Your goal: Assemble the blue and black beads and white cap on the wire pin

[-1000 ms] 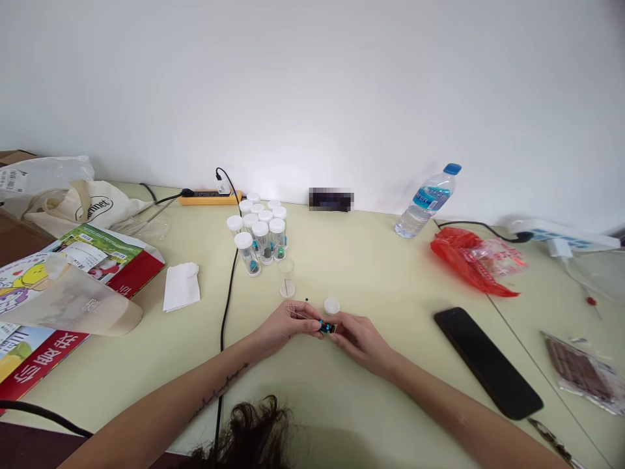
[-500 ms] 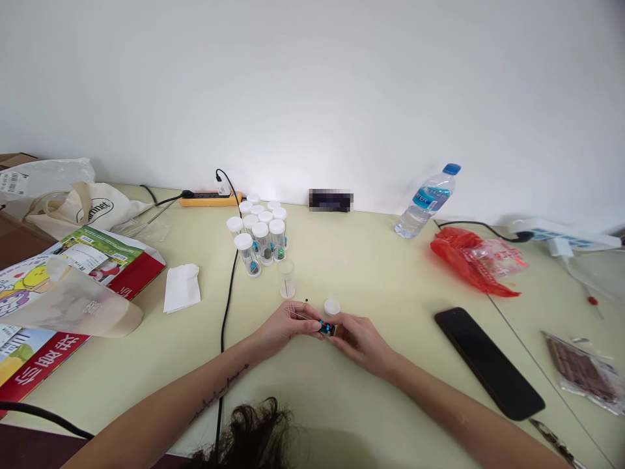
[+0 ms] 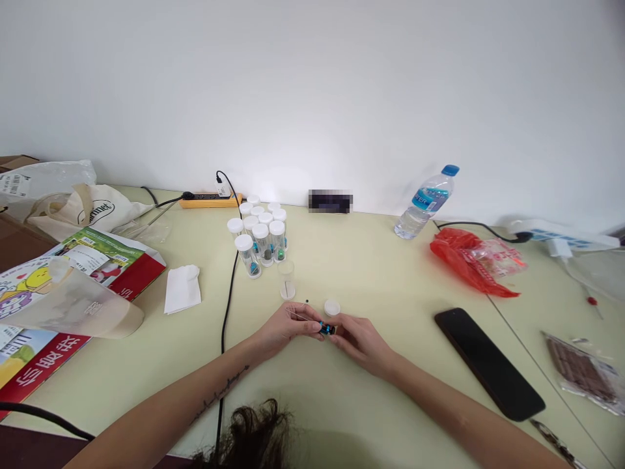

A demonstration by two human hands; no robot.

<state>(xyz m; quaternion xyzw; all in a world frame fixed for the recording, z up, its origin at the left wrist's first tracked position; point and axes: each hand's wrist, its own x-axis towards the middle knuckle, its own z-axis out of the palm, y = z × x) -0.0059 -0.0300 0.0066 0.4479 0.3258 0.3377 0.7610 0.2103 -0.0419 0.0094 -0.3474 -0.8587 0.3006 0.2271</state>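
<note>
Between my two hands is a small black and blue beaded piece point(image 3: 327, 328), too small to make out well. My left hand point(image 3: 295, 324) pinches its left end, and a thin pale strand shows across the fingers. The fingertips of my right hand point(image 3: 352, 337) close on its right end. Just beyond the hands lie a white cap point(image 3: 332, 307) and a tiny dark bead point(image 3: 307, 301). An uncapped clear tube point(image 3: 287, 281) stands behind my left hand. Several white-capped tubes point(image 3: 252, 260) with small blue and green items inside are grouped behind it.
A folded white tissue point(image 3: 182, 290), a frosted cup point(image 3: 105, 312) and bags lie left. A black cable point(image 3: 226, 312) runs beside my left forearm. To the right are a water bottle point(image 3: 424, 203), red plastic bag point(image 3: 461, 260) and phone point(image 3: 488, 361).
</note>
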